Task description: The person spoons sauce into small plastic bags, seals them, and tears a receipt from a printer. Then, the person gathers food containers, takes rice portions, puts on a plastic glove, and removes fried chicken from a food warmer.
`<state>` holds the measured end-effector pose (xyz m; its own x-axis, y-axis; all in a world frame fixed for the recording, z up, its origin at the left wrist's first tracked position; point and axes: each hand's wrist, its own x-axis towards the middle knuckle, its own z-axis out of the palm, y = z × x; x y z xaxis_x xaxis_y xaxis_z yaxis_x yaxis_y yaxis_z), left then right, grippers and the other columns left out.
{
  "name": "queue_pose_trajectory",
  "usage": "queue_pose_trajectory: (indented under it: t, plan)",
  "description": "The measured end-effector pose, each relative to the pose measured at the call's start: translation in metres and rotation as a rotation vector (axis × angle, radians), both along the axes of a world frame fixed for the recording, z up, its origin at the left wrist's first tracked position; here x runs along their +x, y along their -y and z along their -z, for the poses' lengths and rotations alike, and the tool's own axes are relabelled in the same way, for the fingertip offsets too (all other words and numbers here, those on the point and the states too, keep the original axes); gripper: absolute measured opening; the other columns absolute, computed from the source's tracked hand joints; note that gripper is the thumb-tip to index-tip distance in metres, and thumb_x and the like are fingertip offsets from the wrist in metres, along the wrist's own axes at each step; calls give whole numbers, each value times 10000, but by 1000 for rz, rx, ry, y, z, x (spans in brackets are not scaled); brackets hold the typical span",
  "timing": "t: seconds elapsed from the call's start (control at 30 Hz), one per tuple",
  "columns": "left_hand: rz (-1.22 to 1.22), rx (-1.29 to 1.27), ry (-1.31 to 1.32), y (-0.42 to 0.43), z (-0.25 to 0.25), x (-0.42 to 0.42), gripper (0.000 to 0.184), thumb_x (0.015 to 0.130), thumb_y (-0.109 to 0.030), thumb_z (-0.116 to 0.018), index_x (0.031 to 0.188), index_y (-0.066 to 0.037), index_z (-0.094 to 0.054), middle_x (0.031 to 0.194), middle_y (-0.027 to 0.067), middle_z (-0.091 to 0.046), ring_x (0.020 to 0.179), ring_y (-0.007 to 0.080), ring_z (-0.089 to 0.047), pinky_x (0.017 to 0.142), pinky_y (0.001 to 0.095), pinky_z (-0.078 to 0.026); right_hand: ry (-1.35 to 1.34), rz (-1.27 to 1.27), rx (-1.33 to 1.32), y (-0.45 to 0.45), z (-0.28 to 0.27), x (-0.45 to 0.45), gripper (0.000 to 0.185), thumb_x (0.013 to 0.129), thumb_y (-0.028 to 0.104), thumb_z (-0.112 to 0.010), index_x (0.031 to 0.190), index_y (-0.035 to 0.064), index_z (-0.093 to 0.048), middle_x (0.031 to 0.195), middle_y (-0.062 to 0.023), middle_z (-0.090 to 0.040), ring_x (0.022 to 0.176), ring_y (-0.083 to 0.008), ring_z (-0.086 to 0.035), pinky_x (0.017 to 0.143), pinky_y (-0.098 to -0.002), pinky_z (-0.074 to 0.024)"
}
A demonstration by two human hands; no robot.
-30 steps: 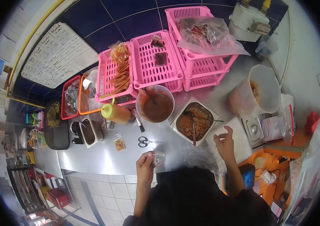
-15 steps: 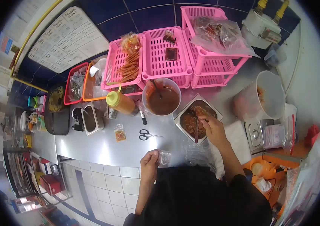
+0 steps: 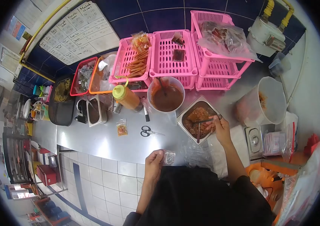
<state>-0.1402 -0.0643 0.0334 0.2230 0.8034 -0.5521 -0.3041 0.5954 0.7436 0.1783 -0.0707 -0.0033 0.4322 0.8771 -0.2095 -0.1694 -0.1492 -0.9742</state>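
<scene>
My left hand [image 3: 153,162] pinches the edge of a small clear plastic bag [image 3: 169,158] over the table's front edge. My right hand [image 3: 221,130] is closed on the handle of a dark spoon [image 3: 205,121], whose lower end dips into chunky reddish-brown food in a square metal pan [image 3: 183,117]. A second utensil with a brown handle [image 3: 198,133] leans in the same pan. More clear plastic bags [image 3: 195,153] lie between my hands. Black-handled scissors [image 3: 145,131] and a small filled bag [image 3: 122,128] rest to the left.
A tub of brown sauce [image 3: 167,98] and a yellow-capped squeeze bottle [image 3: 127,98] stand behind. Pink baskets [image 3: 173,56] line the wall. At right are a large translucent container [image 3: 261,103], a white cloth [image 3: 231,148] and a metal lid [image 3: 254,141].
My right hand has shifted slightly right, and the spoon's handle now lies lower and more sideways across the pan. My left hand still holds the bag. The camera view has shifted slightly.
</scene>
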Motion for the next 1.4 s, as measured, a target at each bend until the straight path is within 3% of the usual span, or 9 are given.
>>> queue_pose_trajectory:
  t: [0.1,0.2,0.37,0.5,0.63,0.93,1.13,1.23,1.4]
  plan:
    - [25,-12,-8,4,4,3,187,991,-162,-602,1026,6,-676,865,17,-646,742,86,-562,679,237,-462,48,-5,86,7,-1,-2,309,1059,266,-452,1120,6,-608,904,-101,-709,677,-91,-627,573,-215,-456]
    - [40,-14,-26,8,4,4,181,992,-154,-600,1024,6,-677,867,12,-646,732,78,-551,668,228,-443,232,-199,36,11,1,-9,307,1062,251,-442,1118,-2,-607,933,-115,-711,683,-97,-625,582,-219,-459]
    - [79,43,-40,6,10,-2,200,996,-177,-588,1038,3,-665,907,54,-670,798,125,-633,722,298,-536,41,-128,46,16,-7,-8,307,1061,245,-441,1125,-4,-608,943,-122,-713,695,-106,-627,582,-235,-464]
    - [51,12,-13,7,3,2,196,994,-173,-593,1035,3,-668,920,54,-670,804,123,-625,729,283,-522,-85,-47,18,27,-2,-7,311,1060,252,-442,1137,-1,-606,981,-122,-711,702,-114,-633,584,-240,-466]
    - [52,0,11,10,5,6,193,989,-176,-607,1028,1,-673,935,48,-668,813,118,-610,734,254,-499,62,-191,45,38,-9,-25,316,1065,254,-426,1154,0,-591,1041,-133,-701,717,-104,-635,594,-234,-466]
    - [64,11,16,6,7,6,196,988,-187,-608,1023,-5,-672,909,39,-665,786,109,-608,720,250,-496,-65,-21,50,32,-4,-41,302,1059,223,-437,1165,-6,-602,1048,-124,-708,740,-97,-636,611,-231,-474]
    - [34,-14,35,9,12,3,195,987,-182,-609,1028,-2,-674,904,39,-671,777,102,-605,707,239,-491,289,-213,114,57,-24,-55,266,1044,175,-466,1132,-20,-625,1045,-111,-719,779,-102,-642,642,-230,-483]
    - [52,-24,27,12,17,5,194,985,-178,-612,1027,0,-676,897,34,-671,773,98,-603,700,231,-486,240,-207,108,56,-17,-54,285,1049,204,-457,1149,-13,-612,1041,-122,-714,756,-111,-632,633,-246,-485]
    - [51,-11,30,10,18,6,196,984,-180,-613,1021,1,-677,890,28,-669,759,100,-602,695,229,-485,-204,109,71,46,3,-35,334,1053,285,-451,1190,6,-573,1053,-141,-700,734,-136,-618,600,-268,-481]
